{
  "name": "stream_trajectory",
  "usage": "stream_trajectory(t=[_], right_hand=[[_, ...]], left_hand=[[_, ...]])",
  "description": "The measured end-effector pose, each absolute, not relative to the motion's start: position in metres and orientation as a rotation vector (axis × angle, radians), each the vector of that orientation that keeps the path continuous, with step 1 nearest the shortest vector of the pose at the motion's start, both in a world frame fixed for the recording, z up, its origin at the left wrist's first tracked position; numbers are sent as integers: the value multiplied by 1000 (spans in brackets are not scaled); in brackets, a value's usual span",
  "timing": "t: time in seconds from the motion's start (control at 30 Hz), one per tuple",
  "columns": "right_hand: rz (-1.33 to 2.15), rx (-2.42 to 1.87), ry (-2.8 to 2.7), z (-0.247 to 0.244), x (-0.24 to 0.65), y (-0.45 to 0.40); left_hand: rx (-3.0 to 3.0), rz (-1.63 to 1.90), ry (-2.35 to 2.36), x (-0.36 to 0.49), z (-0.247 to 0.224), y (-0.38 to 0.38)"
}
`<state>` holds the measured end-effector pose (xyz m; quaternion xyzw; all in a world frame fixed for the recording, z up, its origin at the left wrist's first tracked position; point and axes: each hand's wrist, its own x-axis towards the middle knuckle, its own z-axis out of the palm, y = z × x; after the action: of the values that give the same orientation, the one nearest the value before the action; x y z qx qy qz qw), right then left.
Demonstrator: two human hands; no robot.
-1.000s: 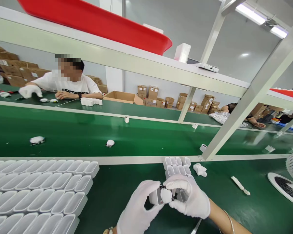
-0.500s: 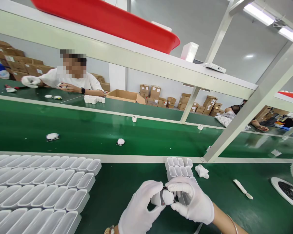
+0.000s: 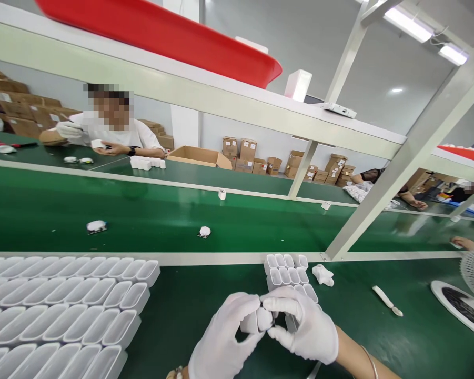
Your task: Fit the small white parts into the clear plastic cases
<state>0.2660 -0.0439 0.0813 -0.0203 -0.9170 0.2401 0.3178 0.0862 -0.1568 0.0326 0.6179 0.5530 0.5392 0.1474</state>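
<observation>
Both hands wear white gloves and meet at the lower middle. My left hand (image 3: 228, 337) grips a small white housing (image 3: 249, 322) from the left. A rounded white part (image 3: 264, 319) with a thin dark edge sits at the housing's right side. My right hand (image 3: 303, 325) has its fingers curled round that part's dark edge. Small white cups (image 3: 287, 275) stand in rows just behind my right hand. Long rows of open white housings (image 3: 120, 329) fill the bench on the left.
On the green belt (image 3: 150, 210) lie two white parts on dark boards (image 3: 97, 226) (image 3: 204, 231). A crumpled white glove (image 3: 322, 275), a white tool (image 3: 387, 301) and a fan (image 3: 461, 305) are at right. A person (image 3: 114, 126) sits opposite; a slanted post (image 3: 379, 173) rises at right.
The parts on the belt have shifted slightly right. My hands hold nearly the same pose, with the rounded part closer against the housing. The person opposite has drawn the gloved hand inward.
</observation>
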Motion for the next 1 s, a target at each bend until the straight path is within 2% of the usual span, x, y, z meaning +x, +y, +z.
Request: stream_trajectory(t=[0.17, 0.4, 0.5, 0.6, 0.8, 1.0], right_hand=[[558, -47, -2445, 77, 263, -44], [167, -80, -2555, 73, 265, -43], [120, -109, -2643, 75, 264, -49], [231, -121, -2688, 77, 264, -55], [770, -332, -2452, 78, 265, -54], [916, -475, -2551, 89, 255, -70]], left_hand=[[1714, 1550, 1619, 87, 29, -158], [1552, 1530, 1688, 87, 27, -157], [1552, 1506, 1665, 86, 27, -158], [1538, 1486, 1622, 86, 27, -159], [1318, 1331, 1576, 89, 21, -164], [1299, 1321, 1526, 90, 12, -163]])
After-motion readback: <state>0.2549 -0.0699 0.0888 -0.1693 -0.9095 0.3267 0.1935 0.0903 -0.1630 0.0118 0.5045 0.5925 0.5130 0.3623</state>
